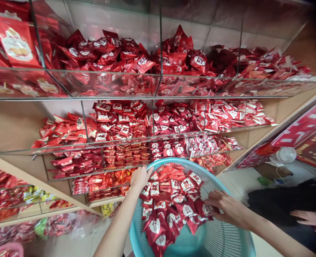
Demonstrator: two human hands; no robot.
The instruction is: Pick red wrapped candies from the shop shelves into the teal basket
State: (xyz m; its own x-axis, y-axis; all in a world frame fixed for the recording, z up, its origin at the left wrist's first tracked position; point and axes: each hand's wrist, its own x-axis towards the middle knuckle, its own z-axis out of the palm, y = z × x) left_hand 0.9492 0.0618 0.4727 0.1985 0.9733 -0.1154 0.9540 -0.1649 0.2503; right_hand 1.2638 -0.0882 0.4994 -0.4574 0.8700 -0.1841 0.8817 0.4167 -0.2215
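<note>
A turquoise plastic basket [229,235] with perforated walls stands low in front of me. Its rim is gripped on the near-left side by my left hand [141,178]. Inside lie red snack packets [171,185] with white square labels. Nearer to me are darker red packets [160,228] with white heart-shaped labels, partly over the others. My right hand [224,207] reaches in over the right rim. Its fingers are curled at the end of the dark red packets, with a packet between thumb and fingers; they are slightly blurred.
Tiered wooden shelves [15,123] with clear dividers hold many red packets. Larger red bags [17,41] fill the upper left. A pink basket [11,246] sits at the lower left. To the right are a person's hand [309,217], dark clothing and a red printed poster [302,125].
</note>
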